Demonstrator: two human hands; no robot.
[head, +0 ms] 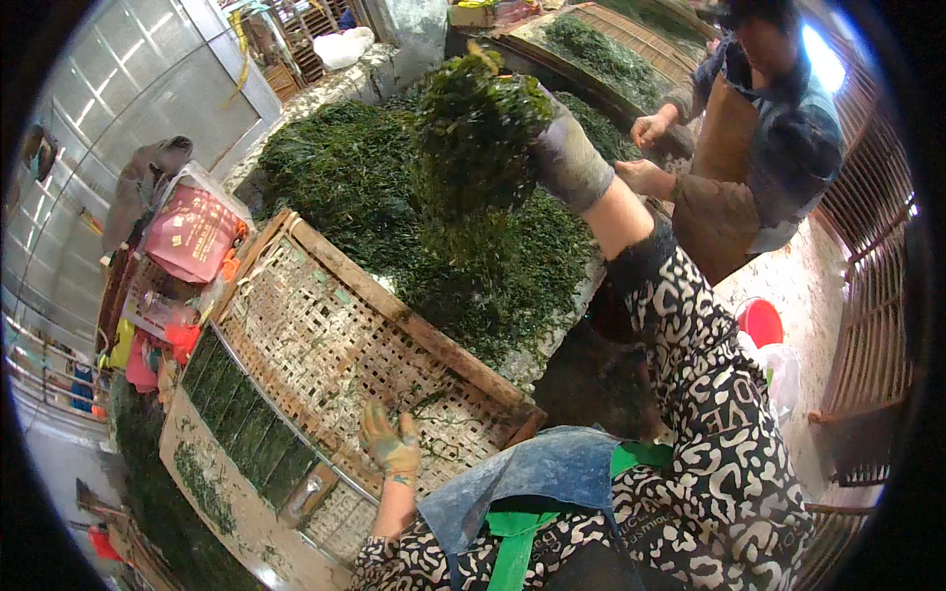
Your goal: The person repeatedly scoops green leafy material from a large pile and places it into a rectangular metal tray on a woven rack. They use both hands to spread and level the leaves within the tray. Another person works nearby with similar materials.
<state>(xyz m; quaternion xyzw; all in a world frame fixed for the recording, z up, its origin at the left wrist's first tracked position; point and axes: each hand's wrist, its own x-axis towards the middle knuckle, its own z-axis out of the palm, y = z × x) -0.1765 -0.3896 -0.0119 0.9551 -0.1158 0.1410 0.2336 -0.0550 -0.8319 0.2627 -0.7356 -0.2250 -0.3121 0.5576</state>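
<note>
My right hand (pixel 569 151), in a stained glove, grips a large clump of dark green leaves (pixel 473 140) and holds it up over a wide heap of the same leaves (pixel 355 192). Below and to the left, my left hand (pixel 392 439), in a thin stained glove, rests fingers apart on a woven slatted tray (pixel 318 332) with a wooden frame. Scattered leaf bits lie on the weave near it. Along the tray's lower left side is a metal-edged panel with rows of dark green leaves (pixel 244 406), and a small wooden block with a metal part (pixel 309 491) sits at its end.
A co-worker (pixel 761 140) stands at the upper right, both hands over a leaf-strewn board (pixel 606 59). At the left are a pink bag (pixel 194 233) and a dark cloth (pixel 140 192). A red bucket (pixel 761 322) stands on the floor at right. A pale rim (pixel 547 347) borders the heap.
</note>
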